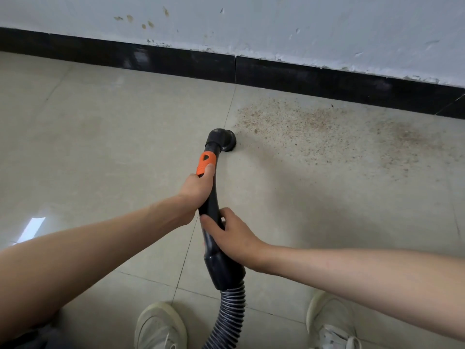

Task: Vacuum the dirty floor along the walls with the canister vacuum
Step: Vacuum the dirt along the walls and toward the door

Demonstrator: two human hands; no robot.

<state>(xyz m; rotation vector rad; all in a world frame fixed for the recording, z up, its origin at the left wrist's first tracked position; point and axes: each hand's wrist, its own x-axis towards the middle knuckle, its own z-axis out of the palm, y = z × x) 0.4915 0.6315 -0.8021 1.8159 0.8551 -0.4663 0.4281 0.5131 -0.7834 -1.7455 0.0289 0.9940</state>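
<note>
Gripping the black vacuum handle [211, 197] with both hands, I stand facing the wall [276, 23], and I place everything else by that handle. Far to its left a bright patch of light [32, 229] reflects on the tiled floor [100, 137]. My left hand [197, 188] comes in from the left and wraps the handle's upper part, thumb lying along the tube and touching the orange collar [205, 162] just above it. Beyond the collar the tube ends in a round black brush nozzle [222, 138], which sits on the floor, turned toward the right. My right hand [232, 238] holds the handle lower down, fingers curled round its right side and thumb across the front. Below that hand the handle widens into a cuff, and the ribbed black hose [230, 316] runs from it down out of view between my two pale shoes, the left shoe [161, 326] left of the hose, the right shoe [329, 323] well to its right. To the right of the nozzle, touching its edge, a spread of brown grit [314, 132] covers the tiles up toward the black skirting board [327, 80], thinning into a darker smear farther right. Above the skirting the wall's pale paint is chipped and carries brownish spots to the upper left of the handle.
</note>
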